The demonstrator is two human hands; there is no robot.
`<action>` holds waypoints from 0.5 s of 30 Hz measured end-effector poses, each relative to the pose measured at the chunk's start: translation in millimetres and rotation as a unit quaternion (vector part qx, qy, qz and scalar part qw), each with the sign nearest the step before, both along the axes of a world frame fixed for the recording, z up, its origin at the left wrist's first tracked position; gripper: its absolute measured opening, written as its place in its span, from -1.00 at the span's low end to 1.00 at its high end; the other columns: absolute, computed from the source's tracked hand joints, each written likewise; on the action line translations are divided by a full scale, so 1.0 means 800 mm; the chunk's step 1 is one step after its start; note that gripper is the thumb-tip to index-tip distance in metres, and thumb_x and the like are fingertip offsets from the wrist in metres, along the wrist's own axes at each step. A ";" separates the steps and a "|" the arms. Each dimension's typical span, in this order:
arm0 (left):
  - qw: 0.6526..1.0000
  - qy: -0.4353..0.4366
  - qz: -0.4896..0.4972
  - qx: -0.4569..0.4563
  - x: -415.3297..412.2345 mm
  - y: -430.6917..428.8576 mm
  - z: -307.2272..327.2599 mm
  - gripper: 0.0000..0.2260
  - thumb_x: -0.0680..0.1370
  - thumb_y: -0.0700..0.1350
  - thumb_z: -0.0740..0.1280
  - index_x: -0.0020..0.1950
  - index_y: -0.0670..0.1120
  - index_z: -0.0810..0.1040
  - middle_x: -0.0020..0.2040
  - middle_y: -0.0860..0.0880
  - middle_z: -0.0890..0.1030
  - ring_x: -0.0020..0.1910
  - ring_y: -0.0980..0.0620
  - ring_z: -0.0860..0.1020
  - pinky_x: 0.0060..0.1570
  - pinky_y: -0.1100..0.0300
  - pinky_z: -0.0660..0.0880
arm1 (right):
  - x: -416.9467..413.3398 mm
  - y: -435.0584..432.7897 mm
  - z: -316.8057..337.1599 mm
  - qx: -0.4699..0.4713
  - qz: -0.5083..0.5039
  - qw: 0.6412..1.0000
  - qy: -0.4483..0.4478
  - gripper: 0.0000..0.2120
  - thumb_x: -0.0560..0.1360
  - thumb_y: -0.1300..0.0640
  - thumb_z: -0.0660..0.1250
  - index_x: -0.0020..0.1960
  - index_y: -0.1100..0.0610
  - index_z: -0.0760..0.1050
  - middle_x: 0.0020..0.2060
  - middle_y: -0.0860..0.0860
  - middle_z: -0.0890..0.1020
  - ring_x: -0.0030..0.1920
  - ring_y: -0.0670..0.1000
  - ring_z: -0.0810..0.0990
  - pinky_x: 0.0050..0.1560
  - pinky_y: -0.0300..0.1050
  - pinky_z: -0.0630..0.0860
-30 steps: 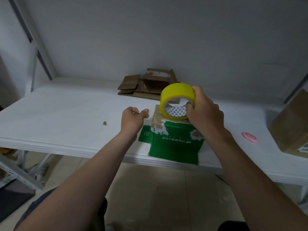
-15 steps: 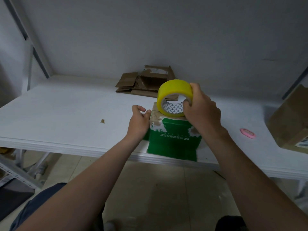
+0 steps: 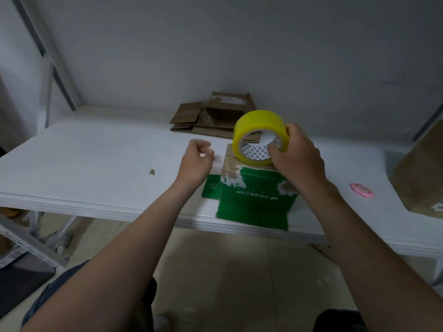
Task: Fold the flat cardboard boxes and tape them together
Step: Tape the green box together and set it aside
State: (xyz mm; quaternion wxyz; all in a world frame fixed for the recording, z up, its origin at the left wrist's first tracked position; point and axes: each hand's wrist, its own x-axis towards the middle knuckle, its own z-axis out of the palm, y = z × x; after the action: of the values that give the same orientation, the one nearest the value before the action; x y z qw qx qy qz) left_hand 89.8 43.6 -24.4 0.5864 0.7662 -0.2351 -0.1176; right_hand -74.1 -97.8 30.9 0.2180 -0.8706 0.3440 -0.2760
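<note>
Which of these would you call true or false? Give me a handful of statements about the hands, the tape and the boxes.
1. The right hand grips the yellow tape roll. True.
2. The tape roll lies on the floor. False: it is held on top of the green box.
3. At the back of the table lies flattened brown cardboard. True.
4. The left hand presses down on the green box. False: it is off to the box's left, fingers curled.
5. The pink object lies left of the green box. False: it lies to the right.
</note>
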 end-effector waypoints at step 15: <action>0.963 -0.038 -0.267 0.012 -0.010 -0.014 0.012 -0.09 0.38 -0.07 0.63 0.55 0.06 0.12 0.35 0.12 0.47 0.26 0.39 0.45 0.25 0.19 0.53 | 0.005 0.002 -0.002 -0.013 0.006 1.000 0.013 -0.74 0.63 -0.02 0.20 0.27 0.04 0.35 -0.10 0.06 0.53 -0.08 0.18 0.50 -0.15 -0.01 0.37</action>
State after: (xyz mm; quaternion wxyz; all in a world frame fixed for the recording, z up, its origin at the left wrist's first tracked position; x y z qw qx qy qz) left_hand 82.0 32.7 -14.5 0.5153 0.6865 -0.4519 -0.2430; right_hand -70.1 -96.4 29.2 0.2041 -0.8788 0.3383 -0.2674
